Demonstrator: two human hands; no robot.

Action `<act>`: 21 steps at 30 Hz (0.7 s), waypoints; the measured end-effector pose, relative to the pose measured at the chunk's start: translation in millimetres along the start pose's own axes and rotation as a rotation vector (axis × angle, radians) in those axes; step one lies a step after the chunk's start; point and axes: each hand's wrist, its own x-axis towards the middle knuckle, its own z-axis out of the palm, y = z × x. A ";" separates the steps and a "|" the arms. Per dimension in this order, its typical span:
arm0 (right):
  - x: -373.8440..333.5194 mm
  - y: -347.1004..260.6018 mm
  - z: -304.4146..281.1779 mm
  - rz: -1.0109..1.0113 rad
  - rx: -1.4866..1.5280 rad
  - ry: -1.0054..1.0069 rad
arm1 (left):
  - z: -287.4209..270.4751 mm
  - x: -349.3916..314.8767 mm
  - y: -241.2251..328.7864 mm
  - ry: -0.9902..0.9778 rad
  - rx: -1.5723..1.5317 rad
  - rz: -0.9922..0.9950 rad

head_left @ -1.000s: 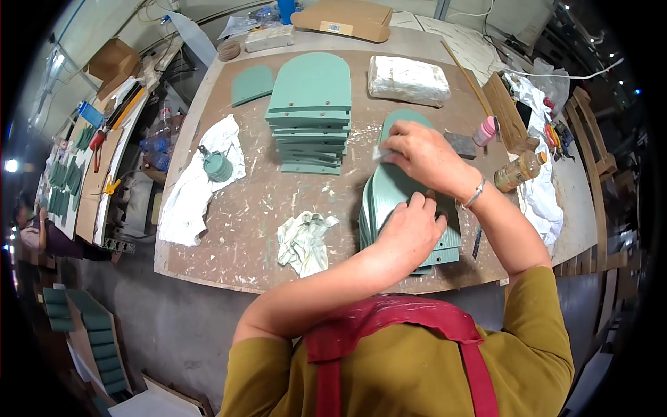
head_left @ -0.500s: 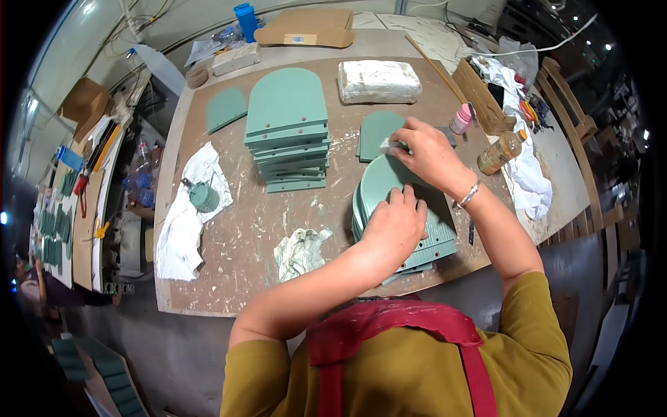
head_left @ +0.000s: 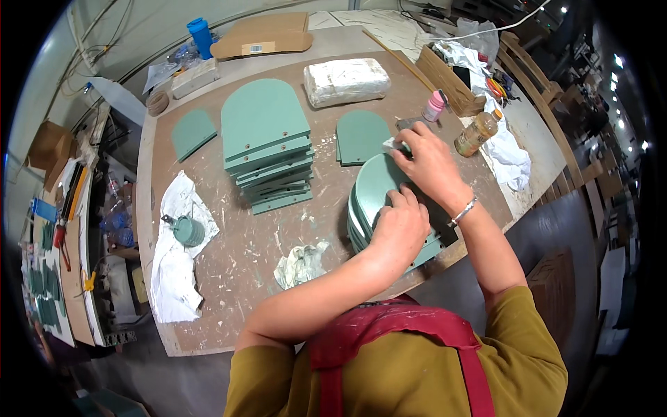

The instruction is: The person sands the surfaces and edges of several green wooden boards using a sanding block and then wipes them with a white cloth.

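A stack of green arch-shaped panels stands on the right of the table before me. My left hand rests on the top panel, its fingers bent slightly apart and holding nothing. Beyond it, my right hand, with a bracelet at the wrist, pinches a small white piece at the panel's far rounded edge. I cannot make out whether that piece is a pad or folded paper. Behind the stack lie a few flat green panels. A taller stack of green panels with small holes is to the left.
A white cloth carries a small green pot at left. A crumpled rag lies near my left forearm. At the right stand a pink bottle and an amber bottle. A white wrapped block sits farther back.
The view has turned, so the table looks rotated and shifted left. My right hand still pinches the white piece at the panel's far edge; my left hand stays on the top panel.
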 end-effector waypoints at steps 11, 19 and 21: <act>-6.3 -9.1 -1.7 0.133 -0.084 0.013 | 2.6 -0.1 -5.7 0.018 0.033 0.069; 2.4 -13.0 8.3 -0.026 0.031 -0.045 | -1.9 -1.8 -6.4 0.006 0.018 0.147; -0.6 -5.3 10.5 0.028 -0.062 0.024 | -3.6 -0.2 -6.1 -0.041 0.064 0.129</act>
